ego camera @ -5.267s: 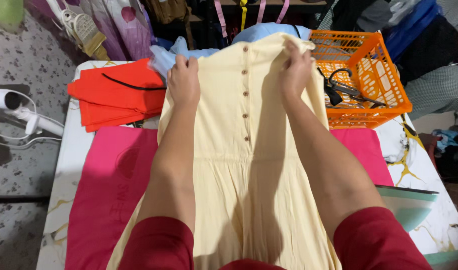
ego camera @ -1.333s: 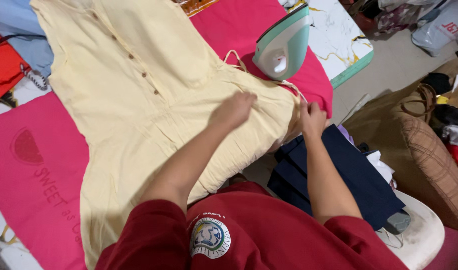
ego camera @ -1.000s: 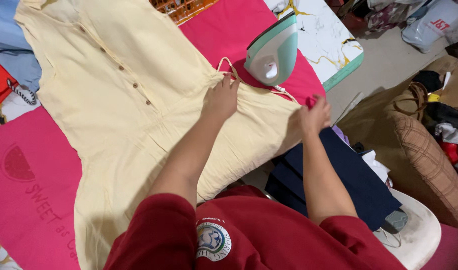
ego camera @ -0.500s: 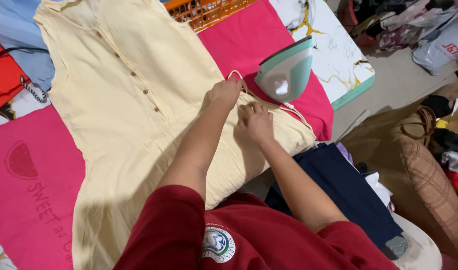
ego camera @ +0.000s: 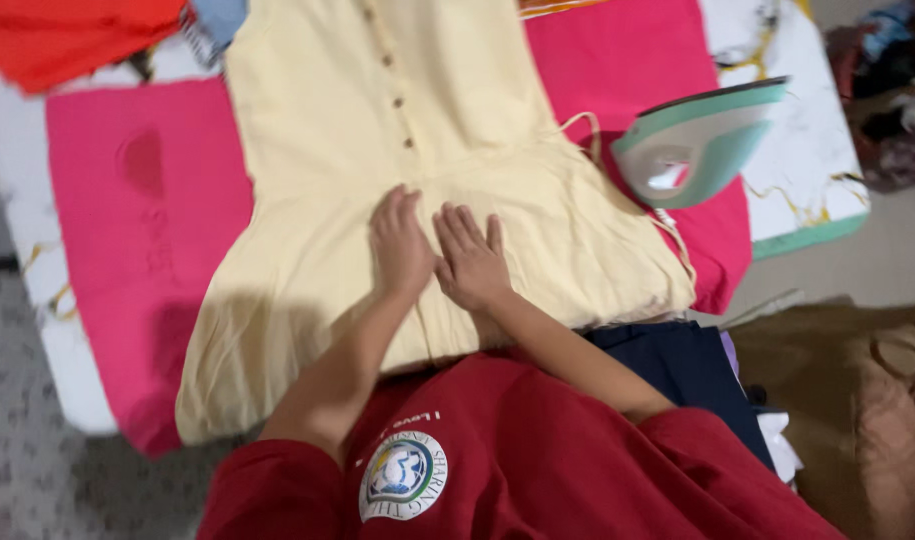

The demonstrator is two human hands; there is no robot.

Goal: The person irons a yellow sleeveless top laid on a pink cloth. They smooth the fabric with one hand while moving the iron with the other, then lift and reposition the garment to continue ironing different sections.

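A pink cloth (ego camera: 127, 230) covers the white counter (ego camera: 37, 290), iron (ego camera: 692, 150) at right. Left hand (ego camera: 399, 245) and right hand (ego camera: 470, 260) lie spread flat, side by side, on the cream dress (ego camera: 377, 120).

One dress (ego camera: 377, 150), one iron (ego camera: 692, 140), two hands (ego camera: 437, 255)

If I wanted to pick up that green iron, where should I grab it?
Probably by the handle of the iron, reaching in from the right. It stands tilted up on its back end on the pink cloth, with the flat bottom turned up and away from the yellow dress, so keep your hand off that flat side. The handle itself looks blurry here.
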